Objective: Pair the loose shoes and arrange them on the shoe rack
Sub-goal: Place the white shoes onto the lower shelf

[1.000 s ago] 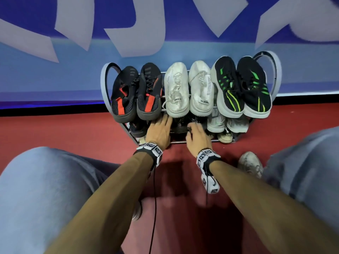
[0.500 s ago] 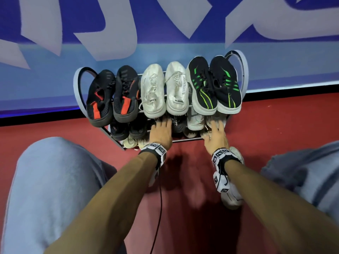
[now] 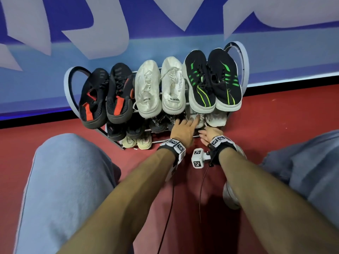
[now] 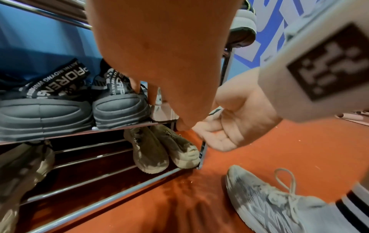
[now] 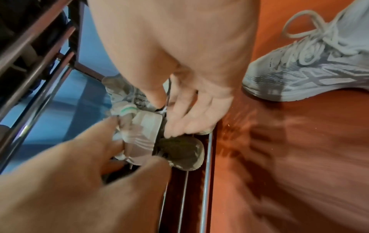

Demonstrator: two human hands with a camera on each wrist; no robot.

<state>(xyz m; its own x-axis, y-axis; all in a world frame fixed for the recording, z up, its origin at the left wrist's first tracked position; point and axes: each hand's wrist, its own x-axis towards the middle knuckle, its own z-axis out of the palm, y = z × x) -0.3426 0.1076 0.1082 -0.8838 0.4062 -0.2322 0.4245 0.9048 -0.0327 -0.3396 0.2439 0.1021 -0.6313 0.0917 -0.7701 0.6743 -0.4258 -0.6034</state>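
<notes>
The three-tier shoe rack (image 3: 67, 88) stands against the blue wall. Its top tier holds a black-and-red pair (image 3: 106, 99), a white pair (image 3: 159, 90) and a black-and-green pair (image 3: 212, 81). On the middle tier are black lettered shoes (image 4: 117, 100) and, at the right, white shoes (image 3: 214, 120). My left hand (image 3: 192, 123) reaches in, straight fingers touching a white shoe (image 5: 147, 126). My right hand (image 3: 203, 133) hovers open just right of it, at the same shoe's heel. Beige pairs (image 4: 163, 149) sit on the bottom tier.
I squat on red carpet with my knees (image 3: 69, 180) on both sides of my arms. My own grey-white sneaker (image 3: 231, 197) stands on the floor just right of the rack's front corner. Cables hang from both wrist cameras.
My left hand has moved right from the black lettered shoes to the white shoes on the middle tier. My right hand has slipped back off those shoes and turned on edge.
</notes>
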